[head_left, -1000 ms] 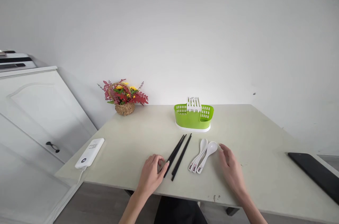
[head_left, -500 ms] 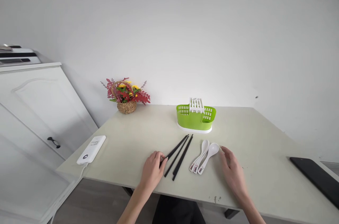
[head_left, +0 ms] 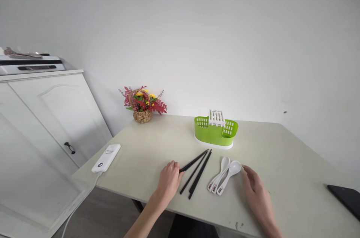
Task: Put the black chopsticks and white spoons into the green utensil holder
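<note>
My left hand rests on the table with its fingers curled and closed around the lower end of the leftmost black chopsticks, whose near ends are hidden under it. Beside them, more black chopsticks lie slanted, their tips nearly meeting at the far end. Three white spoons with printed handle ends lie in a fan, bowls pointing away from me. Just right of the spoons is my right hand, fingers loosely bent and apart, holding nothing. A green cutlery basket with a white slatted top and white base stands behind.
A wicker basket of artificial flowers stands at the back left. A white power bank with a cable lies at the left edge. A black phone-like device is far right. A white cabinet stands left.
The view has turned left, so everything sits further right and lower. The chopsticks at my left hand lie at a flatter angle. My right hand stays beside the spoons.
</note>
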Motion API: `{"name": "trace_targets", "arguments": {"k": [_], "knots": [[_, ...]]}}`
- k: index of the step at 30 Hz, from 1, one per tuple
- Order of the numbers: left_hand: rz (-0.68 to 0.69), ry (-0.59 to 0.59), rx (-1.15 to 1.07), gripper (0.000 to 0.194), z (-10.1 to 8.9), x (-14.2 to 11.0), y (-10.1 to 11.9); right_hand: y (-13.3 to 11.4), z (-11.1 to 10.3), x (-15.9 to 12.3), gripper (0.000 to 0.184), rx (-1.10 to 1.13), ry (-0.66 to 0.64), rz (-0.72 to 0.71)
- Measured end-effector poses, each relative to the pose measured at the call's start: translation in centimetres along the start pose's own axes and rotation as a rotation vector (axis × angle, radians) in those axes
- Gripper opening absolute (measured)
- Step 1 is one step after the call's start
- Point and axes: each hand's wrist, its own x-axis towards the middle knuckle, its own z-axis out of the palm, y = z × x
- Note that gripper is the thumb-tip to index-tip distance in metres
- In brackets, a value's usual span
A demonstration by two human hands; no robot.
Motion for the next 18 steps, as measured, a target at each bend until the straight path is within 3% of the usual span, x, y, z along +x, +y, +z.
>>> {"name": "trace_targets", "arguments": {"k": [4, 10, 14, 18], "knots": [[0.021, -0.022, 0.134, 0.004, 0.4, 0.8, 0.9, 0.0, 0.1, 0.0, 0.060, 0.009, 0.009, -0.013], [0.135, -0.128, 0.264, 0.021, -0.5, 1.5, 2.1, 0.5, 0.2, 0.2, 0.059, 0.017, -0.018, -0.019], [0.150, -0.187, 0.242, 0.023, -1.3, 1.7, 2.2, 0.8, 0.2, 0.3, 0.059, 0.012, -0.025, -0.028], [0.126, -0.167, 0.179, 0.014, -1.5, 1.7, 1.5, 0.8, 0.2, 0.3, 0.058, 0.012, -0.022, -0.023]]}}
